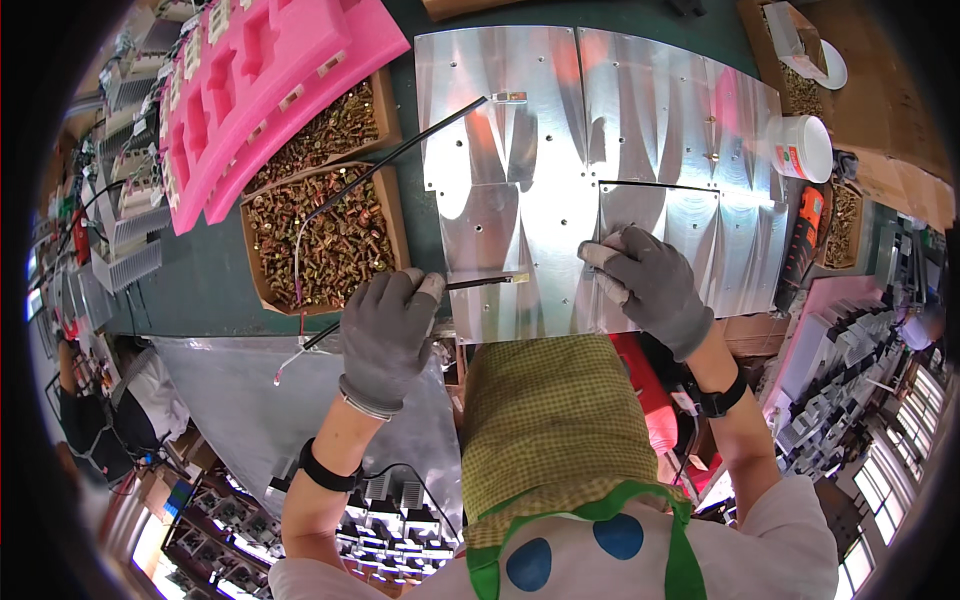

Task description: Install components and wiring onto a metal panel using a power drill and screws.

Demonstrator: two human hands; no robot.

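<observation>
Shiny metal plates (545, 230) with small holes lie side by side on the green bench in front of me. My left hand (388, 330), in a grey glove, is closed round a thin black-sleeved cable (480, 283) at the plates' near left edge. That cable's flat yellowish tip rests on the plate, and its other end hangs out to the left of the hand. My right hand (648, 285), also gloved, is over the near middle plates with fingers curled together; whatever they hold is hidden. A second black-sleeved cable (420, 135) lies farther away, its silvery tip on the upper left plate.
Cardboard boxes of brass-coloured screws (320, 235) stand left, beside pink foam trays (265, 75). At right are a white tub (803, 148), an orange-and-black power tool (805, 230) and another screw box (843, 225). Finned heat sinks (130, 230) stand far left.
</observation>
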